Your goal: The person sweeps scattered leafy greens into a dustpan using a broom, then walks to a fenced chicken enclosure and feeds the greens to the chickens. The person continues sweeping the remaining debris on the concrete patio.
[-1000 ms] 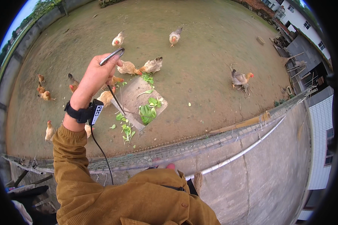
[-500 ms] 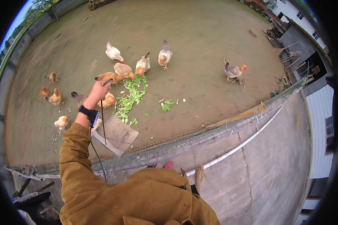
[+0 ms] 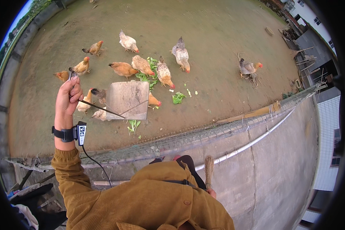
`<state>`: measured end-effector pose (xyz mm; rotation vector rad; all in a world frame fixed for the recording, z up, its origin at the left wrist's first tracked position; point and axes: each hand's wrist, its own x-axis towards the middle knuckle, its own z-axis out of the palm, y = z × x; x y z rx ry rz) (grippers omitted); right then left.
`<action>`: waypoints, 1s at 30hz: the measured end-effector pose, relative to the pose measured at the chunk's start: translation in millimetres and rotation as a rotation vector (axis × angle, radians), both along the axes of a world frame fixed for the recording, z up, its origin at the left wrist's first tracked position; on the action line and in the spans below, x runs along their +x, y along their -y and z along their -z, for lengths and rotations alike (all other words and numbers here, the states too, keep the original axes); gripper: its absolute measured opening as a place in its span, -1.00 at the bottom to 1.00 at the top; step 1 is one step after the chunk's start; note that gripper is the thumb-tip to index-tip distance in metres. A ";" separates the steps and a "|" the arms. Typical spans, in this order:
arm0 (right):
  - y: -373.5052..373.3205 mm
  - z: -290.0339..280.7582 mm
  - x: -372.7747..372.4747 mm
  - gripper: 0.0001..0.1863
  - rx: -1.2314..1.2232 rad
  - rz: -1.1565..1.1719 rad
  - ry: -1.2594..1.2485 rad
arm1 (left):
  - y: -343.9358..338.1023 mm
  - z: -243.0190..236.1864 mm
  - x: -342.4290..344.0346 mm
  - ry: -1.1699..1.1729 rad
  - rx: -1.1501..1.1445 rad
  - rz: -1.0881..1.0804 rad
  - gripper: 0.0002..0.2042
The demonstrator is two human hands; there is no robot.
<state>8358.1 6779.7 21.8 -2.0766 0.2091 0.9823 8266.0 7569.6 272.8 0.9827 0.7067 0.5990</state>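
Observation:
My left hand (image 3: 69, 94) is raised and wrapped around the thin metal handle of a dustpan (image 3: 127, 96). The dustpan's flat, dirt-marked pan hangs to the right of the hand, over the yard side of a net fence, hiding part of the scattered green leaves (image 3: 152, 78) and a hen. Low beside my jacket, my right hand (image 3: 211, 193) shows only in part, closed on a straw broom (image 3: 209, 168) whose bristles point upward. Several hens, among them a white-speckled hen (image 3: 164, 73) and a brown hen (image 3: 122, 69), peck around the leaves.
A sagging net fence (image 3: 172, 138) crosses between the dirt yard and the concrete path, with a white pipe (image 3: 249, 142) along it. A small leaf clump (image 3: 178, 98) lies apart on the dirt. One grey hen (image 3: 250, 68) stands farther right. Dark cloth (image 3: 40, 205) lies at lower left.
My left hand has moved left, swinging the dustpan up and right across the leaves. The broom has shifted slightly up, and part of my right hand now shows. Several hens have moved.

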 end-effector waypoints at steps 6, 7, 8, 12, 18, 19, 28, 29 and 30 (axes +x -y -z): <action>-21.4 -39.7 -13.2 -0.82 -0.029 0.327 -0.077 | 48.9 -46.4 -2.3 0.256 0.142 -0.040 -0.84; -22.8 -44.8 -16.2 -0.82 -0.027 0.344 -0.083 | 57.4 -56.8 -4.0 0.294 0.170 -0.041 -0.83; -23.0 -49.0 -19.5 -0.82 -0.025 0.362 -0.089 | 65.7 -67.2 -4.9 0.355 0.179 -0.008 -0.80; -7.7 -57.8 -36.1 -0.82 0.013 0.452 -0.112 | 107.3 -102.9 -12.0 0.493 0.253 0.032 -0.70; 76.5 -42.3 -84.6 -0.80 0.033 0.553 -0.103 | 199.0 -149.9 -23.9 0.708 0.419 0.110 -0.65; 98.4 -34.8 -98.2 -0.80 0.047 0.536 -0.059 | 220.1 -159.2 -28.6 0.752 0.450 0.141 -0.64; 310.7 -15.0 -266.6 -0.76 0.040 0.725 0.259 | 477.9 -246.8 -98.7 1.188 0.508 0.275 -0.55; 330.9 -24.0 -286.2 -0.76 0.105 0.825 0.204 | 506.7 -254.1 -103.3 1.199 0.457 0.327 -0.56; 349.8 -33.6 -305.4 -0.76 0.140 0.897 0.142 | 529.7 -261.0 -103.4 1.204 0.451 0.364 -0.55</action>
